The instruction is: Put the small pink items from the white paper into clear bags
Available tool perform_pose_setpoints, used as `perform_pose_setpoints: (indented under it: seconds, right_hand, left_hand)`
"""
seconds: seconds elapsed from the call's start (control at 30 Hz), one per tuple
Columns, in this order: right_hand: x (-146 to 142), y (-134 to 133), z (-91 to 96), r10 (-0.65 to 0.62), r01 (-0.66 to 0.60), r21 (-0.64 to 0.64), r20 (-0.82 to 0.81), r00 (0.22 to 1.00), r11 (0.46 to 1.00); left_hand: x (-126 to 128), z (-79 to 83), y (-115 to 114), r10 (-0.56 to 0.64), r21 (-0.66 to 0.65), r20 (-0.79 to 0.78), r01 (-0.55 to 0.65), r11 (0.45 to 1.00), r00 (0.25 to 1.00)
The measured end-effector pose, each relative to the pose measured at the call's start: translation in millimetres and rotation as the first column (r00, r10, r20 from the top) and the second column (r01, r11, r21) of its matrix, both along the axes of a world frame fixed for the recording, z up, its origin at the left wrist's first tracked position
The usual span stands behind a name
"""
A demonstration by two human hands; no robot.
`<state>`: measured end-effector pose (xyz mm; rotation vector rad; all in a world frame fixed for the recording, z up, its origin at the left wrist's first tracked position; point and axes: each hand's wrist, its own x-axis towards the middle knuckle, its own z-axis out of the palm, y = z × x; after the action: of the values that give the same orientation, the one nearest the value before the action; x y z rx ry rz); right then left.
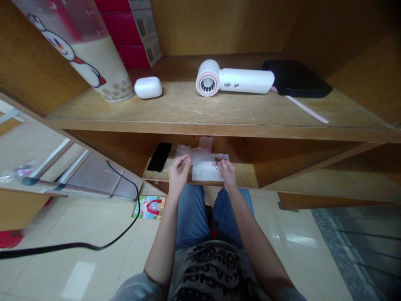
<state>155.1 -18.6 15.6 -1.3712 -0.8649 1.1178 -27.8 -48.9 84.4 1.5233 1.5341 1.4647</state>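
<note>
**Fingertip work on a thin packet at the lower shelf**

The black phone [159, 156] lies flat on the lower shelf [247, 174], and everything in hand sits just to its right. Nearest it is the left hand [179, 171], thumb and forefinger pinched together on the near edge of a clear packet [191, 153]. Further right of the phone lies a white sheet [205, 170], with the packet partly behind it. The right hand [227, 170] is at the sheet's far corner, fingertips on a small pink flower print. Whether they grasp that corner or only press it down I cannot tell.

This looks like light, two-handed handling of thin, slippery stuff. It probably goes best with a soft pinch at the very edge, the other hand steadying the sheet flat. Both wrists should stay low, so the pieces remain on the shelf board and do not slide off its front lip toward the floor. The phone is close enough to be nudged by the left hand's knuckles.

The packet is see-through and glossy, with a pale pink tab at its back. The sheet is plain white, rectangular and flat, its only marking the pink print. Both look very light and easily creased.

Well above the phone, on the upper shelf, rests a white hair dryer [234, 80].
</note>
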Motion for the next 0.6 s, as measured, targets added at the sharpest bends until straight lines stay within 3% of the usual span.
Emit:
perform_pose_setpoints:
  seconds: [0.03,0.1,0.23,0.3,0.4,0.6]
  right_hand:
    - [6,6,-2.5,-0.007,-0.003,0.051,0.182,0.983,0.999]
    - [17,16,-4.5,0.046,-0.103,0.088,0.497,0.867,0.991]
    - [27,27,0.7,0.176,-0.195,-0.091,0.858,0.482,0.976]
    - [26,28,4.0,0.22,-0.178,-0.171,0.925,0.309,0.969]
    - [22,27,5.8,0.27,-0.172,-0.244,0.952,0.147,0.955]
    - [19,23,3.5,0.27,-0.191,-0.257,0.962,0.048,0.947]
  left_hand:
    - [-4,-2.1,1,0.03,0.023,-0.029,-0.029,0.999,0.999]
    - [-12,-9.1,3,0.08,0.052,-0.08,-0.076,0.996,0.994]
    - [-23,-29.7,9,0.101,0.042,-0.166,-0.095,0.995,0.981]
    - [-25,-40.3,11,0.065,0.022,-0.202,-0.062,0.998,0.977]
    - [-25,-53.8,13,0.043,-0.014,-0.221,-0.047,0.999,0.974]
    - [-23,-70.1,11,-0.006,-0.119,-0.18,-0.016,0.993,0.984]
